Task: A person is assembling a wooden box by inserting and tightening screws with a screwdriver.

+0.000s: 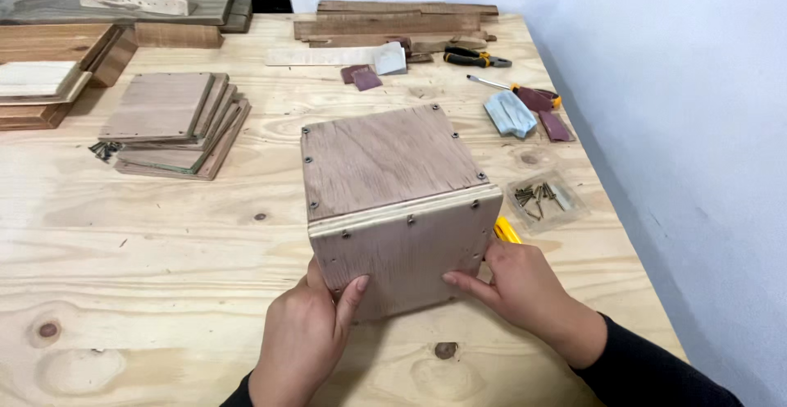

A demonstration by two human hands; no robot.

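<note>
While the plywood box point(398, 206) sat near the middle of the pale pine desk point(164, 235), both hands were pressed against its near face. The left hand point(303, 337) cupped the lower left corner, thumb laid flat on the panel and fingers curled round the edge. The right hand point(516, 284) gripped the lower right corner, fingers spread along the bottom of the face and the side. Neither hand was closed into a fist; each was half open and clamped on the box.

To handle such a box well, I judged that the grip should stay low and at opposite corners, pressure even, so the box would tip or turn without sliding on the smooth boards, and that fingertips should keep off the screw heads point(410, 219) along the seam.

The box was a rough cube of reddish-brown ply, matt and faintly grained, with its layered edges showing pale at the joint. Just right of it a yellow tool point(507, 230) peeked out, and beyond lay a clear tray of screws point(545, 200). A stack of flat ply panels point(176, 124) rested far left; a screwdriver point(515, 89), pliers point(475, 59) and a folded blue-grey cloth point(508, 113) lay far right.
</note>
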